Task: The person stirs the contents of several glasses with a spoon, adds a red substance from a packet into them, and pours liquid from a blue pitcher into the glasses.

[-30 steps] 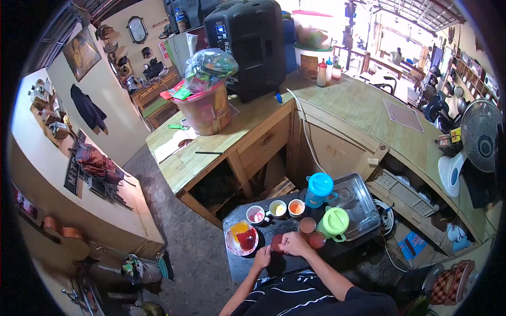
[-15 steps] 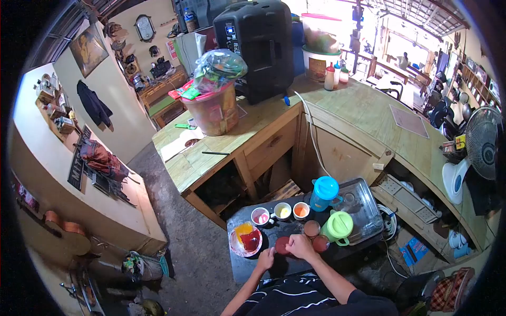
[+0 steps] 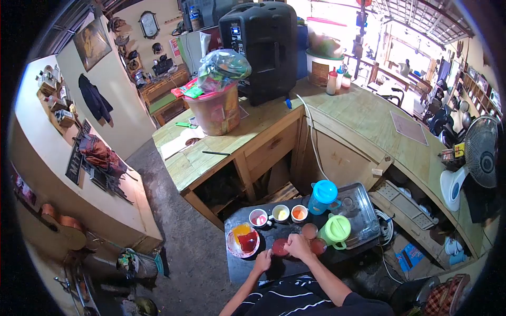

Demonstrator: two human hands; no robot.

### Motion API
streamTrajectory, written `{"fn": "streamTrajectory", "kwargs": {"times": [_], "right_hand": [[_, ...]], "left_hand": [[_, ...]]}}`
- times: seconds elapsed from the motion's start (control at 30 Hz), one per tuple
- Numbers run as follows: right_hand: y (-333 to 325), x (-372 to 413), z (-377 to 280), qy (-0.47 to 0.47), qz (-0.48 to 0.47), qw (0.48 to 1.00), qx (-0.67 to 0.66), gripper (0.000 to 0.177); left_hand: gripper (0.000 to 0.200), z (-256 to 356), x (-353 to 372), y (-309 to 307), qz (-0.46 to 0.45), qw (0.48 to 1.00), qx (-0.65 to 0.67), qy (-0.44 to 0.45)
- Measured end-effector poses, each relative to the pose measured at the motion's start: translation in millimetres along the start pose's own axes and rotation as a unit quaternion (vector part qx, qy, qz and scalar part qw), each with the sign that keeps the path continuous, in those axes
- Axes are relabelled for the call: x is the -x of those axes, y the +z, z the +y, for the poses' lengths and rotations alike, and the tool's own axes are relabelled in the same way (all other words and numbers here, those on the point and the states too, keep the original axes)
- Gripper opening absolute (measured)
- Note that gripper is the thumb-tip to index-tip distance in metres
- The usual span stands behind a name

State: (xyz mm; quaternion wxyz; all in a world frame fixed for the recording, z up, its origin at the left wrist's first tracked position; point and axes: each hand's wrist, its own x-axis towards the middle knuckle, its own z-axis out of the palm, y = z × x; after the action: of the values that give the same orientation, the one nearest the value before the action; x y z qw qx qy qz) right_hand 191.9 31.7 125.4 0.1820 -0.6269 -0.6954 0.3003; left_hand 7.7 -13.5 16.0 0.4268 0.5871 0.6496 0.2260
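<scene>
A round cup of dark red liquid (image 3: 279, 247) stands on the dark low table between my hands. My left hand (image 3: 263, 261) is closed at the cup's left side, where a handle would sit. Over the cup's right edge, my right hand (image 3: 299, 247) makes a fist; whatever it grips is hidden. Close to that hand are two more cups, a brownish one (image 3: 309, 230) and a reddish one (image 3: 318, 246). Left of my hands, a bowl (image 3: 229, 247) holds yellow and red packets (image 3: 246, 242).
Three white cups stand in a row: one with pink (image 3: 259, 217), one with yellow (image 3: 281, 213), one with orange (image 3: 299, 213). A blue pitcher (image 3: 323, 197), a green pitcher (image 3: 336, 230) and a clear tray (image 3: 371, 224) are to the right. A wooden counter (image 3: 348, 108) rises behind.
The view has shifted slightly, so the table's things sit a little further left. Both hands keep nearly the same places around the cup.
</scene>
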Motion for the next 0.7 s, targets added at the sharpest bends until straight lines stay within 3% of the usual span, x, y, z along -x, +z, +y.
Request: {"fn": "streamTrajectory", "kwargs": {"times": [0.07,0.17,0.27,0.37,0.47,0.6,0.63,0.7], "right_hand": [[-5.1,1.0,1.5,0.005,-0.049,0.999,0.019,0.021],[1.6,-1.4,10.4,-0.004,-0.242,0.969,-0.043,0.021],[-4.0,-0.5,-3.3,0.006,-0.213,0.961,-0.178,0.022],[-2.2,-0.5,-0.9,0.006,-0.001,1.0,-0.012,0.023],[6.0,-7.0,20.4,0.001,-0.064,0.995,0.081,0.022],[1.6,-0.6,16.6,-0.064,-0.238,0.965,-0.085,0.019],[2.6,-0.4,13.7,-0.071,-0.233,0.962,-0.121,0.018],[4.8,1.5,10.6,-0.035,-0.134,0.98,-0.144,0.019]], "left_hand": [[0.043,2.0,-0.3,-0.7,0.003,1.0,-0.003,0.002],[0.043,-8.1,-5.2,6.3,0.0,0.999,-0.041,-0.003],[0.044,-1.2,-3.3,1.5,-0.007,0.999,-0.029,-0.014],[0.044,-4.8,-4.9,4.1,-0.003,0.999,-0.02,-0.03],[0.045,-10.2,-7.1,5.3,-0.013,0.999,-0.025,-0.021],[0.045,-13.6,-8.4,6.1,-0.023,0.999,-0.026,-0.016],[0.045,-15.5,-12.0,7.0,-0.022,0.999,-0.029,-0.012],[0.046,-17.1,-10.4,6.0,-0.027,0.999,-0.029,-0.016]]}}
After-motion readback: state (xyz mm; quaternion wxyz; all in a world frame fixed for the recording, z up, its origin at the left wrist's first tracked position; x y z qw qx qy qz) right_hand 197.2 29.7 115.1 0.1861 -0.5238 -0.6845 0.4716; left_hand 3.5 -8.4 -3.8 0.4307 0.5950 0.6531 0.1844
